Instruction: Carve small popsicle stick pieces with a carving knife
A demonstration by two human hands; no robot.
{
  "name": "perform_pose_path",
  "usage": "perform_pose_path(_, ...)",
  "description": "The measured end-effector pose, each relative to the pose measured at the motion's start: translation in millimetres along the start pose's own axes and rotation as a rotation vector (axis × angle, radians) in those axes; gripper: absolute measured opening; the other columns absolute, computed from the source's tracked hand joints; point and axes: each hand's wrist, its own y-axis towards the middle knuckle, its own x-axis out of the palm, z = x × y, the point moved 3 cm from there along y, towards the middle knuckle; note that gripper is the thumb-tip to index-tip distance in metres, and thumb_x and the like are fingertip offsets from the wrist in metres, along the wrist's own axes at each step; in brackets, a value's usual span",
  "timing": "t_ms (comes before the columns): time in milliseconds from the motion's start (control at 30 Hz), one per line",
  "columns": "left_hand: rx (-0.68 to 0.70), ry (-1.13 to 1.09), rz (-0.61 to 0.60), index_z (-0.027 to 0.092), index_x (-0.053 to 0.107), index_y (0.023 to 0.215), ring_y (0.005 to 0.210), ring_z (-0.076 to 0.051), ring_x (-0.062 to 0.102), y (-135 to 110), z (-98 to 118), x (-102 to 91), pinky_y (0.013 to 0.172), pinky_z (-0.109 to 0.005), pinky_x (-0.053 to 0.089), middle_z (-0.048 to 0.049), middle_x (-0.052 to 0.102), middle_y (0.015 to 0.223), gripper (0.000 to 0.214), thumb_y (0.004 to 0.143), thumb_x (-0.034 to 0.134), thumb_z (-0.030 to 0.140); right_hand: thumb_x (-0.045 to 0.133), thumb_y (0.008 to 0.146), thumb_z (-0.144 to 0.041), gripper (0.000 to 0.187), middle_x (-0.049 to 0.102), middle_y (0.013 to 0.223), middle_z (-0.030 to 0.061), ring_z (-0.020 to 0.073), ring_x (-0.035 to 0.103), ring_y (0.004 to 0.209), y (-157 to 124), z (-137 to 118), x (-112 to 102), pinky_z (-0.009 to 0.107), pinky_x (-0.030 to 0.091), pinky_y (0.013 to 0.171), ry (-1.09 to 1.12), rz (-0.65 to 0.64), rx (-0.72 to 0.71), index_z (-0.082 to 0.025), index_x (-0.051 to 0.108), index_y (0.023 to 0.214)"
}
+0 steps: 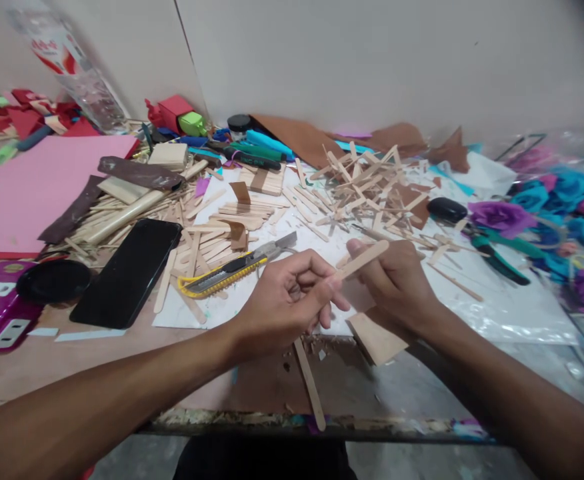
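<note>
Near the front edge of the table, and held just above it, I had both hands clamped on one wooden stick. My left hand pinched its lower end between thumb and fingertips. My right hand gripped the upper part, thumb lying along it. The stick ran tilted between them, rising toward the right, clear of the tabletop. To my mind the hold worked best with both pinches firm and close together, so the thin wood could not twist or snap off line. A second stick lay under my left hand, reaching the front edge, and a brown card piece sat below my right wrist. The yellow knife lay left of the hands, near but untouched, beside the black phone. A heap of sticks was spread toward the back edge.
</note>
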Motion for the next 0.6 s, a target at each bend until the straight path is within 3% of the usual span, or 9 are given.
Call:
perform_pose_path(167,0.002,-0.023,-0.029,0.016,0.061,0.093,0.054,-0.006,0.064,0,0,-0.5,0.044,-0.012,0.048,-0.0054,0.08,0.085,0.021,0.101,0.07,0.033,0.046,0.112,-0.036,0.063,0.043,0.042,-0.0039,0.0075,0.037,0.038,1,-2,0,0.028,0.026,0.045,0.009,-0.014,0.019,-0.019,0.045,0.051)
perform_pose_path(333,-0.037,-0.017,-0.042,0.016,0.064,0.097,0.053,-0.007,0.066,-1,-2,-0.6,0.043,-0.013,0.047,-0.005,0.079,0.08,0.02,0.101,0.07,0.034,0.046,0.111,-0.046,0.065,0.045,0.044,-0.0032,0.008,0.037,0.04,6,0,-6,0.029,0.027,0.046,-0.005,-0.011,0.029,-0.019,0.045,0.052)
perform_pose_path(433,-0.046,-0.016,-0.022,0.017,0.066,0.103,0.053,-0.008,0.067,-1,-3,-0.6,0.043,-0.014,0.047,-0.0052,0.079,0.08,0.021,0.1,0.072,0.037,0.047,0.109,-0.053,0.066,0.04,0.043,-0.003,0.0095,0.034,0.041,9,7,-11,0.031,0.024,0.046,-0.005,-0.038,0.126,-0.02,0.043,0.052)
perform_pose_path(533,-0.054,-0.022,-0.003,0.016,0.066,0.104,0.052,-0.008,0.066,0,-4,-0.2,0.042,-0.013,0.047,-0.005,0.079,0.079,0.022,0.099,0.073,0.037,0.046,0.108,-0.059,0.066,0.039,0.048,-0.002,0.0113,0.035,0.046,10,19,-20,0.032,0.023,0.047,-0.001,0.046,0.27,-0.021,0.042,0.054)
perform_pose_path(600,-0.059,-0.024,0.011,0.016,0.066,0.103,0.051,-0.008,0.066,0,-4,-0.1,0.041,-0.012,0.046,-0.0049,0.079,0.078,0.022,0.098,0.073,0.036,0.038,0.11,-0.058,0.061,0.042,0.056,-0.0011,0.0126,0.036,0.051,10,24,-26,0.032,0.024,0.049,0.052,0.121,0.286,-0.021,0.05,0.063)
